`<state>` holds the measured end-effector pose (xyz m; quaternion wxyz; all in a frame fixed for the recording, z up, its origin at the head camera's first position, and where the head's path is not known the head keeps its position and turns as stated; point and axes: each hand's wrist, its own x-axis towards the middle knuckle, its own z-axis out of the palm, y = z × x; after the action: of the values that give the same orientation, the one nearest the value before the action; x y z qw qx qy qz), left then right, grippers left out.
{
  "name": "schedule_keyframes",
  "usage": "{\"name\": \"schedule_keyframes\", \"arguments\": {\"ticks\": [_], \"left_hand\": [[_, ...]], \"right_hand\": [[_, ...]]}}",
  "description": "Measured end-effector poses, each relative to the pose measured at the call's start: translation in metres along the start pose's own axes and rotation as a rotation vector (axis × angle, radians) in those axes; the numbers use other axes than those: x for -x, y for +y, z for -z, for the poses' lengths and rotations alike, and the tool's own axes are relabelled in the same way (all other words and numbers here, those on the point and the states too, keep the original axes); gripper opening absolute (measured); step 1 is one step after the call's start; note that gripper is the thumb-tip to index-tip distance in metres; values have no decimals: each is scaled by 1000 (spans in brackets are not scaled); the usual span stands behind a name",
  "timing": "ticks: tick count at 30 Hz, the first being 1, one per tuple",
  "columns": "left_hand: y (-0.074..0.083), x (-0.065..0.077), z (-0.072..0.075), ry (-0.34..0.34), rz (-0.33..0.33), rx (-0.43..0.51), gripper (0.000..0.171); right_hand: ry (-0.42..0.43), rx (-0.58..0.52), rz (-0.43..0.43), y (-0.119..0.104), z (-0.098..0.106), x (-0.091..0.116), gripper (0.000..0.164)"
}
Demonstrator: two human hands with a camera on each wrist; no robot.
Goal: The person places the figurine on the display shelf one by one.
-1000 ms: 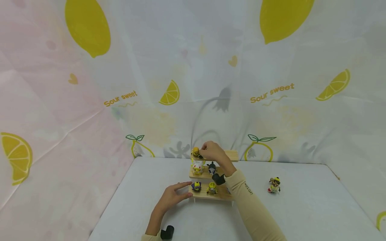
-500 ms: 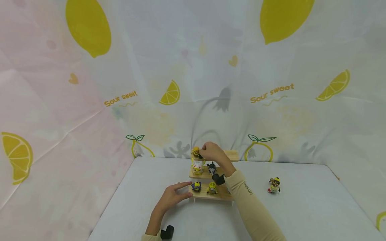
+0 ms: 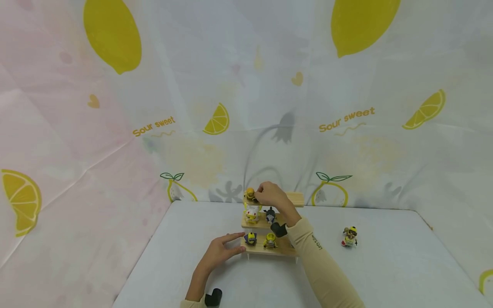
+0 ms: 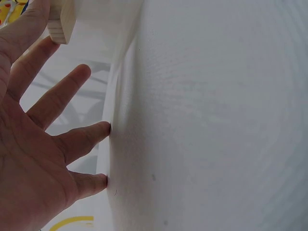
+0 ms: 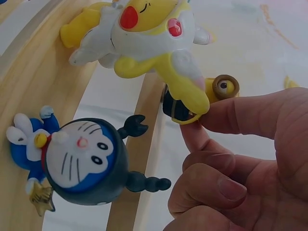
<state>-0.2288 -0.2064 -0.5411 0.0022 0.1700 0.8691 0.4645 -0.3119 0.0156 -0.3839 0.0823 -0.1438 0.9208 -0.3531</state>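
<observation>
My right hand [image 3: 272,194] pinches a small yellow Minion figurine [image 3: 250,193] at the left end of the top tier of a wooden display shelf [image 3: 295,199]. In the right wrist view, thumb and finger meet at the figurine's dark lower body, partly behind a white-and-yellow figurine [image 5: 154,38]. A dark-hooded blue cat figurine [image 5: 82,159] stands beside that one on the middle tier. My left hand [image 3: 221,251] has its fingers spread at the left end of the bottom tier; in the left wrist view its thumb and index finger lie against the shelf's end [image 4: 61,24].
On the bottom tier stand a blue-and-yellow figurine [image 3: 250,238] and a yellow figurine [image 3: 270,240]; another is mostly hidden by my right sleeve. A brown-and-yellow figurine [image 3: 349,237] stands alone on the white table [image 3: 385,273], right of the shelf. A lemon-print cloth [image 3: 269,107] hangs behind.
</observation>
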Motion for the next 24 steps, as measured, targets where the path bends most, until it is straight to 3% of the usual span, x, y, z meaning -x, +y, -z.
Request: {"name": "schedule_keyframes", "arguments": {"ticks": [24], "left_hand": [[-3,-1,-1,6,13,-9,53]], "right_hand": [[4,48,1,-3,0,3,24]]}}
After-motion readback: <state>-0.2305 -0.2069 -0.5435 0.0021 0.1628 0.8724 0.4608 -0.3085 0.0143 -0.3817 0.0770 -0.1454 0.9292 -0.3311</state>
